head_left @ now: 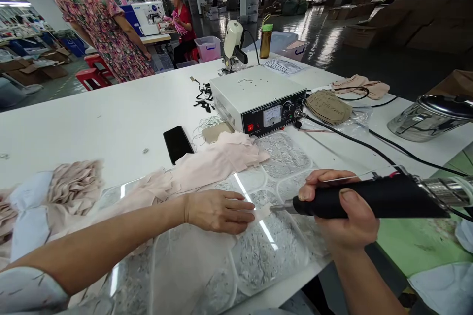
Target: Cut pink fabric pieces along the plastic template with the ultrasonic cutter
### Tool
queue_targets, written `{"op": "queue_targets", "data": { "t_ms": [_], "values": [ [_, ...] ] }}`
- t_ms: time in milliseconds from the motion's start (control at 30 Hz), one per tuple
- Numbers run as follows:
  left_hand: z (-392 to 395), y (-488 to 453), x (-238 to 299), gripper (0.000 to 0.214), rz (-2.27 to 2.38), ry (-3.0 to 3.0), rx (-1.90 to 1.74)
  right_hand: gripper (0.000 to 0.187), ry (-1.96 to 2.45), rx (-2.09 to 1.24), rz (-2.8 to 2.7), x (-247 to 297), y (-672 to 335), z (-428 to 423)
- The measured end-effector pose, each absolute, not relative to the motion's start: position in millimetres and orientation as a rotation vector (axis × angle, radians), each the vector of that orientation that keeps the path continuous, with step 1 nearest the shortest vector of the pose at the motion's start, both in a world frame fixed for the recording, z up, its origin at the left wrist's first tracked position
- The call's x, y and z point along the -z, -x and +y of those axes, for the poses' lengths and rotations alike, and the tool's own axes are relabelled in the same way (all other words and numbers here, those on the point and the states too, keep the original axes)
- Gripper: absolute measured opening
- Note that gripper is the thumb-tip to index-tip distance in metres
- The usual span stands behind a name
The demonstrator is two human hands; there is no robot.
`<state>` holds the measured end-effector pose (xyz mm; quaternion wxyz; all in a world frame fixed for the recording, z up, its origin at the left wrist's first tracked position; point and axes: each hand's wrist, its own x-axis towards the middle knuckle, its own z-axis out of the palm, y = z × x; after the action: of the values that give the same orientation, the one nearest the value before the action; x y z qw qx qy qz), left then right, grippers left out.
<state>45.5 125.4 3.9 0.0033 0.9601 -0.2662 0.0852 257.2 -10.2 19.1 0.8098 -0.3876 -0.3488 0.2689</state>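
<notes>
My left hand [221, 210] lies palm down with fingers stretched out, pressing on thin pale pink fabric [192, 261]. A narrow end of the fabric [263, 211] shows just beyond my fingertips. My right hand [356, 221] is wrapped around a black corded hand tool [369, 198], held almost level. Its metal tip points left and meets the fabric end or hovers right over it; I cannot tell which. Below is a clear, patterned plastic mat [269, 266]. More pale pink cloth pieces [221, 157] lie behind my left hand.
Behind the mat stand a white control box [258, 93] and a phone [178, 143]. Gathered fabric [74, 184] lies left, a glass jar [428, 118] right. A bottle [265, 42] and small machine [233, 44] stand farther back. Two people are beyond the table.
</notes>
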Motion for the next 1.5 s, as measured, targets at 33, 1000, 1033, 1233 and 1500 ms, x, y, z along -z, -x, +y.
{"op": "queue_targets", "data": {
  "t_ms": [33,1000,1033,1233,1500],
  "values": [
    [125.7,-45.8,-3.7,0.025,-0.837,-2.998,-0.287,0.017,0.832,-0.583,-0.743,-19.2,-257.4,-10.2],
    [141.0,-61.2,-5.6,0.007,-0.503,-2.596,0.09,0.02,0.89,-0.607,-0.725,-22.3,-260.9,-8.1],
    [141.5,-61.2,-5.4,0.006,-0.51,-2.595,0.093,0.02,0.889,-0.598,-0.724,-22.9,-260.4,-7.5],
    [143.0,-61.0,-5.4,0.005,-0.521,-2.531,-0.017,0.019,0.907,-0.575,-0.73,-24.5,-259.8,-5.1],
    [144.0,-64.3,-5.5,0.004,-0.547,-2.541,0.046,0.02,0.91,-0.583,-0.718,-25.6,-260.6,-5.0]
  ]
}}
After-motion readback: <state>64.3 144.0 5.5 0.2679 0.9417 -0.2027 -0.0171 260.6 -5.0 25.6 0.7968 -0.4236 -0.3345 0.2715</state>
